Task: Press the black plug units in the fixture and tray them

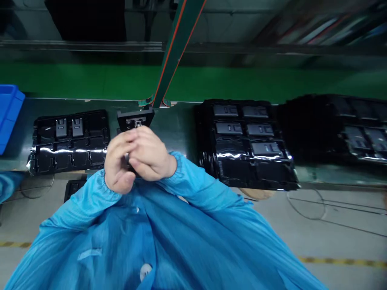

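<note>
My left hand (118,165) and my right hand (151,155) are clasped together in front of my chest, both wrapped round a black plastic part (135,119) whose upper end sticks out above my fingers. Both arms wear blue sleeves. On the bench to the left lies a black tray (69,157) with two grey parts (69,127) in its top row. To the right a stack of black trays (242,161) holds several grey parts.
A blue bin (9,110) stands at the far left. More black trays (341,129) sit at the far right. A green conveyor belt (90,80) runs behind the bench, crossed by a slanted green bar (178,40). A black piece (72,187) lies below the bench edge.
</note>
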### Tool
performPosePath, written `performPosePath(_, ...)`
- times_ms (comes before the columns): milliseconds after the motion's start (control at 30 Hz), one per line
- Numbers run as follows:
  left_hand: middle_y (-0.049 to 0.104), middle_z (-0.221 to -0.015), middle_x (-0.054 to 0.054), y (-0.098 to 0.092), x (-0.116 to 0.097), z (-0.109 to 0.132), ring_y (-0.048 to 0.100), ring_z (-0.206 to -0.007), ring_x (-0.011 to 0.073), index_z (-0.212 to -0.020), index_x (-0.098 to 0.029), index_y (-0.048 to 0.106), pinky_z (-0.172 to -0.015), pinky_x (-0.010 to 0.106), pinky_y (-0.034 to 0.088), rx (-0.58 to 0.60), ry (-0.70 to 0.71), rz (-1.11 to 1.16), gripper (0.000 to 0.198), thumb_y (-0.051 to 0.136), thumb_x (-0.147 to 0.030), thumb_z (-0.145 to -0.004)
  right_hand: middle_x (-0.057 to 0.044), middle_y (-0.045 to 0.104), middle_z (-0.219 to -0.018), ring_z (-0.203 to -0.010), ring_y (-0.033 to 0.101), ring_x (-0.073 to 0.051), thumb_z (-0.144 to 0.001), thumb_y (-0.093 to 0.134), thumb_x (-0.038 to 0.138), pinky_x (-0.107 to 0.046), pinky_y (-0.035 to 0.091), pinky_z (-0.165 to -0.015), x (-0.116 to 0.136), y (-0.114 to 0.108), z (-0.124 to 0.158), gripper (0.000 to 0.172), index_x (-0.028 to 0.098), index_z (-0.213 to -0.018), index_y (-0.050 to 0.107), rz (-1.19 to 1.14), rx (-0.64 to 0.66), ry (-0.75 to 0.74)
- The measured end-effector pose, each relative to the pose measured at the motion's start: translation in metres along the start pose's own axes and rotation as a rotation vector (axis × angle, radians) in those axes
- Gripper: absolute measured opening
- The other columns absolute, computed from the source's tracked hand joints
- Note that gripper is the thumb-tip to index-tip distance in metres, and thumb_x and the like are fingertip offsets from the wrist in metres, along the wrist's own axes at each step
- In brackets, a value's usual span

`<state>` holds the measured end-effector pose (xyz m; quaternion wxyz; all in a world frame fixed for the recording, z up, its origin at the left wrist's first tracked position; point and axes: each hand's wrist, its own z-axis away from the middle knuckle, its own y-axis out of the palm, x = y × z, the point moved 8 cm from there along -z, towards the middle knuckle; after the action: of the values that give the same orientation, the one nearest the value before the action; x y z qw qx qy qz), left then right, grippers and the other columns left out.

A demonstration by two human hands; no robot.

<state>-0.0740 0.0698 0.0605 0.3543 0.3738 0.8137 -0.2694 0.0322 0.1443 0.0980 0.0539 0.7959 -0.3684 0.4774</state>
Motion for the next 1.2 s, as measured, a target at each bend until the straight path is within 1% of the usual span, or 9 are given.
performPosePath(100, 0.069, -0.115, 0.010, -0.013, 0.010, 0.015, 0.069, -0.112, 0.0314, -0.118, -0.027, 0.067, -0.098, 0.050, 0.057, -0.058, -0.115, -0.092, 0.040, 0.060, -0.060, -0.096, -0.004, 0.069, -0.106, -0.103, 0.069, -0.021, -0.111, 0.044, 0.048, -0.048, 0.056, -0.108, 0.011, -0.032, -0.024, 0.034, 0.025, -0.116, 0.068, 0.156, -0.255, 0.004)
performPosePath(233, 0.075, -0.107, 0.009, 0.006, 0.057, 0.051, 0.072, -0.100, 0.0281, -0.109, -0.023, 0.070, -0.094, 0.044, 0.056, 0.450, -0.490, -0.390, 0.021, 0.067, -0.037, -0.095, -0.004, 0.069, -0.114, -0.110, 0.070, -0.021, -0.112, 0.050, 0.048, -0.046, 0.055, -0.112, -0.011, -0.056, -0.052, 0.040, 0.022, -0.142, 0.056, 0.327, -0.293, 0.129)
performPosePath(300, 0.078, -0.112, 0.011, 0.009, 0.075, 0.068, 0.073, -0.102, 0.0288, -0.111, -0.022, 0.071, -0.095, 0.044, 0.056, 0.568, -0.593, -0.447, 0.025, 0.071, -0.037, -0.092, -0.005, 0.070, -0.113, -0.114, 0.069, -0.024, -0.110, 0.055, 0.048, -0.049, 0.052, -0.115, -0.022, -0.063, -0.049, 0.039, 0.022, -0.139, 0.058, 0.404, -0.294, 0.134)
performPosePath(433, 0.079, -0.112, 0.011, 0.010, 0.092, 0.076, 0.074, -0.101, 0.0252, -0.116, -0.019, 0.069, -0.095, 0.040, 0.056, 0.442, -0.681, -0.346, 0.031, 0.074, -0.035, -0.090, -0.008, 0.069, -0.118, -0.120, 0.065, -0.026, -0.109, 0.054, 0.043, -0.049, 0.050, -0.115, -0.032, -0.075, 0.000, 0.027, 0.023, -0.123, 0.064, 0.491, -0.541, 0.111)
performPosePath(533, 0.078, -0.094, 0.006, 0.012, 0.105, 0.075, 0.072, -0.082, 0.0205, -0.116, -0.017, 0.066, -0.080, 0.033, 0.055, 0.351, -0.805, -0.220, 0.034, 0.074, -0.037, -0.089, -0.007, 0.068, -0.106, -0.107, 0.066, -0.025, -0.106, 0.053, 0.035, -0.044, 0.054, -0.103, -0.046, -0.073, 0.057, 0.017, 0.023, -0.106, 0.064, 0.476, -0.703, 0.218)
performPosePath(667, 0.071, -0.071, -0.002, 0.018, 0.120, 0.065, 0.062, -0.062, 0.0177, -0.114, -0.019, 0.065, -0.064, 0.029, 0.044, 0.384, -0.882, -0.206, 0.041, 0.077, -0.047, -0.086, -0.005, 0.067, -0.091, -0.091, 0.064, -0.022, -0.100, 0.056, 0.030, -0.038, 0.053, -0.089, -0.074, -0.049, 0.114, 0.014, 0.023, -0.090, 0.062, 0.368, -0.630, 0.440)
performPosePath(800, 0.066, -0.063, -0.004, 0.021, 0.125, 0.058, 0.059, -0.057, 0.0179, -0.112, -0.019, 0.064, -0.062, 0.029, 0.041, 0.387, -0.887, -0.205, 0.044, 0.077, -0.051, -0.084, -0.005, 0.067, -0.086, -0.087, 0.063, -0.022, -0.100, 0.055, 0.030, -0.037, 0.052, -0.085, -0.077, -0.028, 0.144, 0.018, 0.023, -0.084, 0.062, 0.291, -0.542, 0.501)
performPosePath(1033, 0.053, -0.061, -0.009, 0.008, 0.105, 0.068, 0.052, -0.054, 0.0128, -0.112, -0.018, 0.066, -0.057, 0.025, 0.041, 0.268, -0.955, 0.078, 0.045, 0.081, -0.045, -0.079, -0.005, 0.067, -0.088, -0.085, 0.063, -0.021, -0.100, 0.059, 0.029, -0.037, 0.051, -0.081, -0.065, -0.008, 0.160, 0.016, 0.023, -0.087, 0.065, 0.164, -0.456, 0.506)
performPosePath(1200, 0.053, -0.064, -0.009, -0.006, 0.076, 0.077, 0.050, -0.056, 0.0101, -0.113, -0.020, 0.066, -0.057, 0.022, 0.043, 0.192, -0.951, 0.219, 0.041, 0.085, -0.036, -0.080, -0.004, 0.068, -0.093, -0.083, 0.064, -0.019, -0.098, 0.065, 0.037, -0.035, 0.055, -0.080, -0.080, 0.020, 0.159, 0.016, 0.023, -0.106, 0.067, -0.100, -0.413, 0.666)
